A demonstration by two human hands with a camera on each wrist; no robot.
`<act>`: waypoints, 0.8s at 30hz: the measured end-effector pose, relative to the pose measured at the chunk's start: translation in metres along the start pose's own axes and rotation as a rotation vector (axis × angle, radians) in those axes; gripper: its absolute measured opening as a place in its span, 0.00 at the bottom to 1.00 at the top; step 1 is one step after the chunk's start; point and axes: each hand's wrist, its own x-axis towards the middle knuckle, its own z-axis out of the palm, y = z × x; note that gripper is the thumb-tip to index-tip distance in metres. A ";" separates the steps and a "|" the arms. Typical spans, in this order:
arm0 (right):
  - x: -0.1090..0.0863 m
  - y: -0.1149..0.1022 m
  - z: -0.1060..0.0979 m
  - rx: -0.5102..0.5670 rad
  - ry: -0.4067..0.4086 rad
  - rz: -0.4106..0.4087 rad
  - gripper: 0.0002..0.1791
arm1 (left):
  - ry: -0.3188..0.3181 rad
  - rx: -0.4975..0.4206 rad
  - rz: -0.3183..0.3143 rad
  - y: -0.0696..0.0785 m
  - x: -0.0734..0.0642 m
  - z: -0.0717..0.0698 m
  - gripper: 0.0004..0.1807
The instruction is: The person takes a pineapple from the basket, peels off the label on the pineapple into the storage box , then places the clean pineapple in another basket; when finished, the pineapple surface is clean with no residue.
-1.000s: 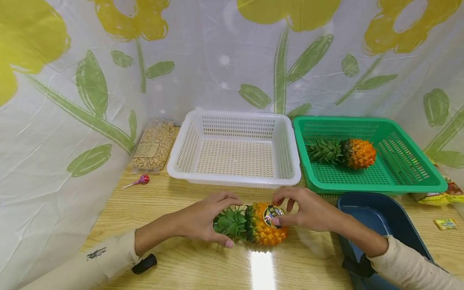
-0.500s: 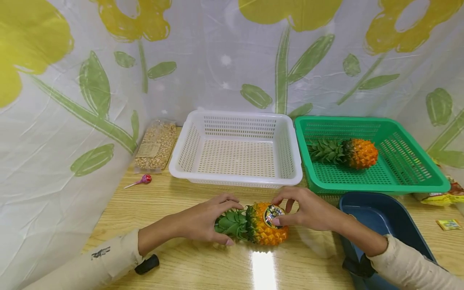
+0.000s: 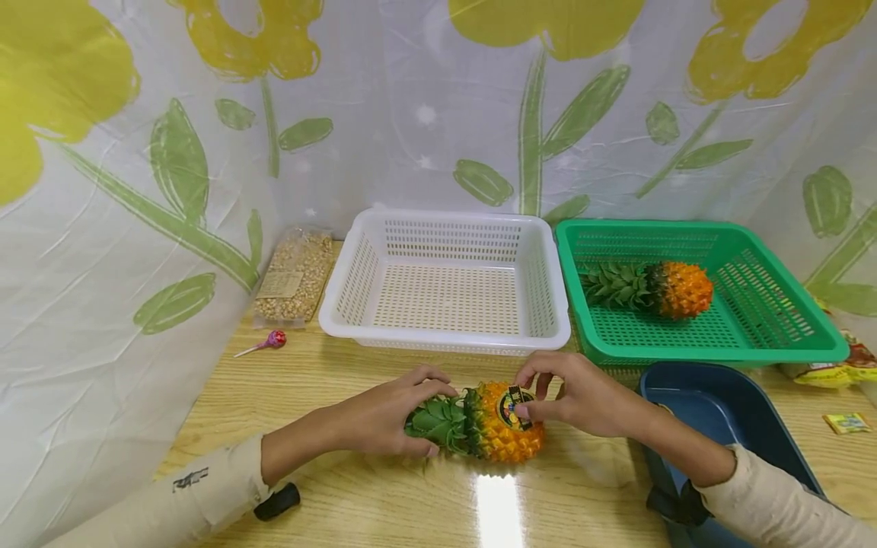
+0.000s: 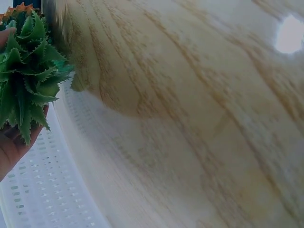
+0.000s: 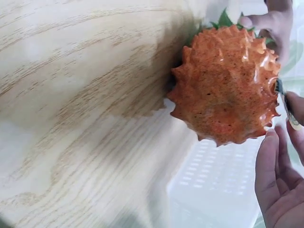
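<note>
A small orange pineapple (image 3: 503, 441) with a green leafy crown lies on its side on the wooden table, crown to the left. My left hand (image 3: 380, 415) holds it around the crown, thumb on the near side and fingers on the far side. A round black-and-gold label (image 3: 511, 406) is on the fruit's upper side. The thumb and fingers of my right hand (image 3: 582, 392) pinch its right edge. The left wrist view shows the crown (image 4: 31, 71) up close. From the right wrist view, the fruit's spiky base (image 5: 223, 88) hides most of the label.
Behind the pineapple stands a white basket (image 3: 445, 340). Right of it, a green basket (image 3: 719, 354) holds another pineapple (image 3: 685, 291). A dark blue tub (image 3: 712, 396) sits below my right forearm. A bag of kernels (image 3: 291, 278), a lollipop (image 3: 274, 339) and a small yellow packet (image 3: 847, 423) lie around.
The label's glare has faded, its colours now show, and a dark strip on it is plainer. My left thumb has shifted slightly towards the crown. The pineapple has stayed in place.
</note>
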 end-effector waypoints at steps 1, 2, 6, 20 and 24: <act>0.000 -0.001 0.000 -0.002 0.001 -0.020 0.09 | -0.001 -0.001 -0.002 0.000 0.000 0.000 0.39; 0.000 -0.001 0.000 0.000 0.000 -0.036 0.08 | -0.002 -0.003 -0.004 0.000 0.000 0.000 0.39; -0.001 -0.005 0.000 0.021 -0.010 -0.062 0.06 | 0.001 -0.012 -0.008 -0.001 0.000 0.001 0.38; -0.012 -0.018 -0.014 0.153 -0.024 -0.003 0.05 | 0.017 0.004 0.009 0.000 -0.001 0.001 0.36; -0.021 -0.016 -0.022 0.167 -0.013 0.009 0.04 | 0.020 0.005 0.013 0.000 -0.001 0.002 0.36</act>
